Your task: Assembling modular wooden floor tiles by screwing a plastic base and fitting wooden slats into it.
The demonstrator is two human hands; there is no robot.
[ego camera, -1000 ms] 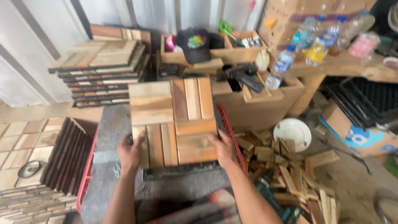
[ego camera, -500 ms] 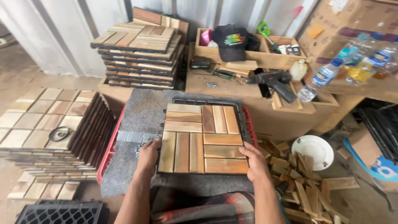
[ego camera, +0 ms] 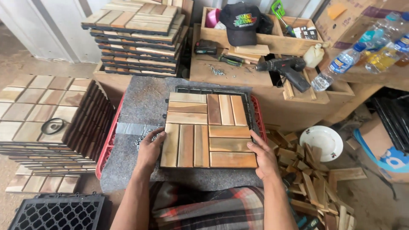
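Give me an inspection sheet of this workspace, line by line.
Surface: grey felt pad on a red crate, strip of grey tape across it.
Job's things: wooden slat tile lying flat on the pad over a black frame.
Clutter: loose screws beside the tile; offcuts on the floor; white plate.
Hands: left hand on the tile's left edge, right hand on its right corner.
Cables: nothing seen.
Surroundings: tile stacks, drill, black cap, water bottles.

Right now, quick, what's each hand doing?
Left hand: open, fingers against the left edge of the wooden slat tile.
Right hand: open, fingers on the tile's lower right corner.
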